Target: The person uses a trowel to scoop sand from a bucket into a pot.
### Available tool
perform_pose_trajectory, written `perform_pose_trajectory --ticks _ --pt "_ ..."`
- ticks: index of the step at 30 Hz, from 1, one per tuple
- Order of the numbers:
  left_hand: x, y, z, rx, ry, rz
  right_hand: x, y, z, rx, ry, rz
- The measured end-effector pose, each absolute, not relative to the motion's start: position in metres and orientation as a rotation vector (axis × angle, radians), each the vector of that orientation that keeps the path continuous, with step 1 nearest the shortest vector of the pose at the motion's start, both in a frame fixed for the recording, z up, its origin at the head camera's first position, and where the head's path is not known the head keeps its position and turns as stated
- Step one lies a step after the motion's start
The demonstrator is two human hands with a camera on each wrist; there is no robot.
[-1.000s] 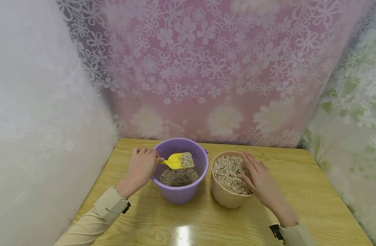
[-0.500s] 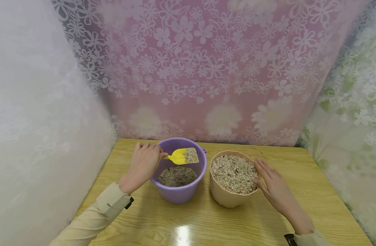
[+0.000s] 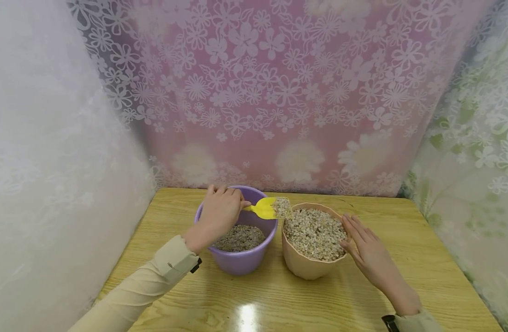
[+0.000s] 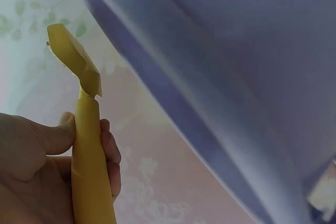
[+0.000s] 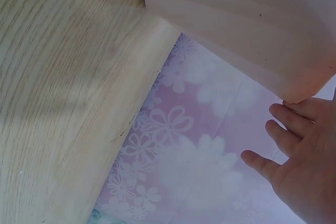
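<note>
My left hand (image 3: 218, 210) grips the handle of a yellow scoop (image 3: 265, 208), thumb and fingers wrapped round it in the left wrist view. Pale grit (image 3: 282, 207) lies on the blade, which spans the gap between a purple bucket (image 3: 241, 263) and a peach faceted pot (image 3: 305, 267). The scoop's tip is at the pot's left rim. Darker grit (image 3: 240, 238) covers the bucket's bottom, while the pot is filled nearly to its rim with pale grit (image 3: 313, 233). My right hand (image 3: 372, 258) rests its extended fingers against the pot's right rim.
Both containers stand side by side on a wooden table (image 3: 254, 299). A pink flowered sheet (image 3: 254, 115) hangs behind the table's back edge. Pale sheets close in the left and right sides.
The left hand has carried the loaded scoop rightward from over the bucket to the pot's rim. My right hand has drawn back from over the pot's grit to its right rim.
</note>
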State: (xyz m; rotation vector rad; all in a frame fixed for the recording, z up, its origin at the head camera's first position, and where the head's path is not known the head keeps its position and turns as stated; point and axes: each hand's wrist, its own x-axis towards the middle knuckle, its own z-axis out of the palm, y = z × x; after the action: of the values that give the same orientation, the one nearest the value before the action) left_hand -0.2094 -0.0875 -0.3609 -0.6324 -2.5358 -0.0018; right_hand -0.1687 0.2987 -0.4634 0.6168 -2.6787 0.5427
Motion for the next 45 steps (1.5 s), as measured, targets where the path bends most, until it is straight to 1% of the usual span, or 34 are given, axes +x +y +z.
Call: perform_pose_trajectory --ticks 9,19,27,35,45 --pt "-0.213 -0.046 -0.36 -0.749 -2.484 0.083 -0.168 0.296 -0.466 0.639 -2.65 0.532" --pt "-0.21 -0.003 -0.353 -0.867 -2.642 0.351 -0.169 0.297 -0.469 0.646 -2.607 0.495" --pt "-0.217 0.022 -0.35 -0.907 -2.689 0.542 -0.17 0.299 -0.47 0.634 -2.62 0.482" --pt "-0.219 0.03 -0.352 -0.974 -2.532 0.518 -0.169 0.299 -0.47 0.627 -2.637 0.502" --pt "-0.215 0.024 -0.337 -1.065 -2.471 0.558 -0.167 0.3 -0.469 0.629 -2.632 0.522"
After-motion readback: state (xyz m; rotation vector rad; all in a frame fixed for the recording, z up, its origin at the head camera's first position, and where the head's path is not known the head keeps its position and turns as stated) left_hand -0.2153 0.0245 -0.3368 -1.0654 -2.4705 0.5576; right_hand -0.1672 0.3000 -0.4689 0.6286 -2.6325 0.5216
